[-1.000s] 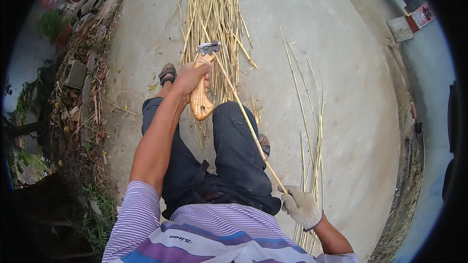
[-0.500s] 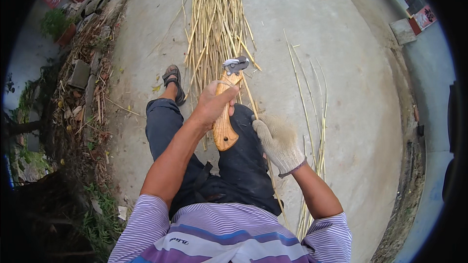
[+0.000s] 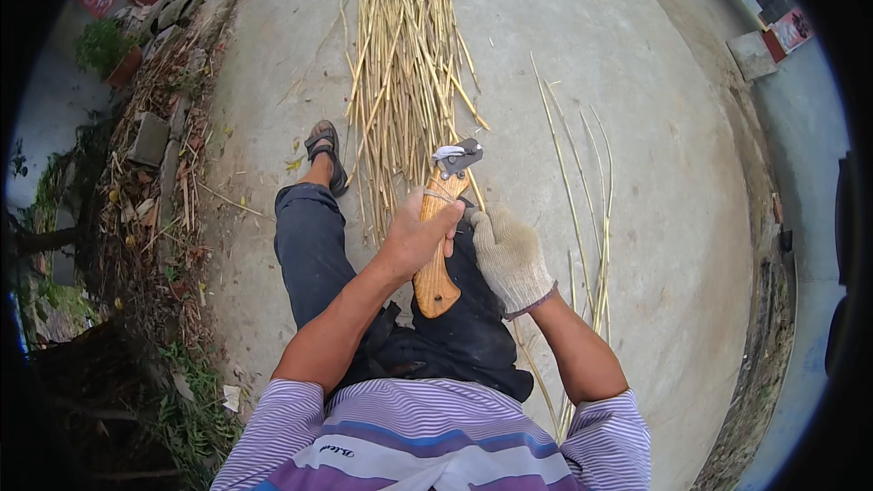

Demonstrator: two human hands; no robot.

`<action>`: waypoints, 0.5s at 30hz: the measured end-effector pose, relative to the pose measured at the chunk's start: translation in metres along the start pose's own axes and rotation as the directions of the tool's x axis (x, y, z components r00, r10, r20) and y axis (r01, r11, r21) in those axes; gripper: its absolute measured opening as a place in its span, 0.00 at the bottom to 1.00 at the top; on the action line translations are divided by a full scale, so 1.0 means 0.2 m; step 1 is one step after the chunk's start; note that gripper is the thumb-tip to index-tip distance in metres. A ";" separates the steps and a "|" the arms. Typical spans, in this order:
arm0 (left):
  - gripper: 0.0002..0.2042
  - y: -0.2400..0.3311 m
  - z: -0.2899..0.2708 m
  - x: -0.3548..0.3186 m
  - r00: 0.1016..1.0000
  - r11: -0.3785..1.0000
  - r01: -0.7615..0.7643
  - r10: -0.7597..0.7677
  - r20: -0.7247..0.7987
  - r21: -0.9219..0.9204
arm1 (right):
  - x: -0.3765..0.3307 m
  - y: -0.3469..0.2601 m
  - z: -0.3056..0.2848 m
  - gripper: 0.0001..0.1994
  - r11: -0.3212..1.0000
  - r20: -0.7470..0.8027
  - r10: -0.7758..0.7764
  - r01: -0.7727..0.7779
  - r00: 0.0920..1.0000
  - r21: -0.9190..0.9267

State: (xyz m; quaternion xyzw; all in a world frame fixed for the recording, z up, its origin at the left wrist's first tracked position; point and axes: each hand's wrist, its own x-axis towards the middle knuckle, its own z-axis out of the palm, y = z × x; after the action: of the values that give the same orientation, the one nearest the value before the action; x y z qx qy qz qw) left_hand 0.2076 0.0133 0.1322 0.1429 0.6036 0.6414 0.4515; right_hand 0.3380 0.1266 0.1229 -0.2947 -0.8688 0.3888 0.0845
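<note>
A tool with a curved wooden handle and a short metal head is wrapped in the fingers of my bare left hand. Its head points away from me, and a thin tie circles the handle. Close by on the right, my right hand in a knitted glove is closed round a thin dry stalk. One end of the stalk runs up beside the tool's metal head; the other trails back past my right thigh. The glove hides the stretch between, and how the tool's head meets the stalk is unclear.
A large heap of dry stalks lies on the concrete floor ahead. Several loose stalks lie to the right. Along the left runs a strip of rubble and leaf litter, with a potted plant. A wall stands at right.
Both hands have come closer together. The left hand and the tool have shifted toward my body and a little right; the gloved hand has moved slightly left on the stalk.
</note>
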 end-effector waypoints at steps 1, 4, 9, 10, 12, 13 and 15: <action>0.13 0.02 -0.04 0.04 0.999 1.000 -0.010 0.010 -0.042 -0.012 | -0.04 -0.02 -0.01 0.12 1.000 0.010 -0.027 0.026 1.000 0.012; 0.12 0.17 -0.20 0.13 0.995 0.995 0.099 -0.099 -0.019 0.029 | -0.17 0.01 -0.05 0.10 0.998 0.056 -0.047 0.044 0.997 0.050; 0.07 0.24 -0.76 0.51 0.919 0.966 -0.155 0.064 -0.389 -0.206 | -0.62 0.02 -0.19 0.10 0.997 0.279 -0.072 0.077 0.958 -0.005; 0.07 0.27 -0.88 0.55 0.917 0.955 -0.130 0.014 -0.398 -0.268 | -0.74 0.07 -0.22 0.10 0.996 0.302 -0.064 0.082 0.951 -0.047; 0.08 0.34 -1.04 0.57 0.899 0.980 -0.106 0.022 -0.438 -0.169 | -0.96 0.18 -0.33 0.10 0.995 0.412 0.087 -0.062 0.907 -0.074; 0.08 0.34 -1.10 0.58 0.892 0.984 -0.102 0.025 -0.452 -0.147 | -1.07 0.23 -0.36 0.11 0.994 0.404 0.066 -0.023 0.913 -0.111; 0.08 0.33 -1.11 0.57 0.881 0.989 -0.096 0.031 -0.472 -0.114 | -1.14 0.26 -0.40 0.12 0.989 0.426 0.092 -0.033 0.900 -0.143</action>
State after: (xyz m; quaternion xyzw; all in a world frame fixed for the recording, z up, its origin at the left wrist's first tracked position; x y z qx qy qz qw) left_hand -0.0427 -0.0356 0.0993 -0.0272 0.6455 0.7102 0.2795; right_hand 0.5766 0.0726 0.1587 -0.2338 -0.8800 0.3882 -0.1421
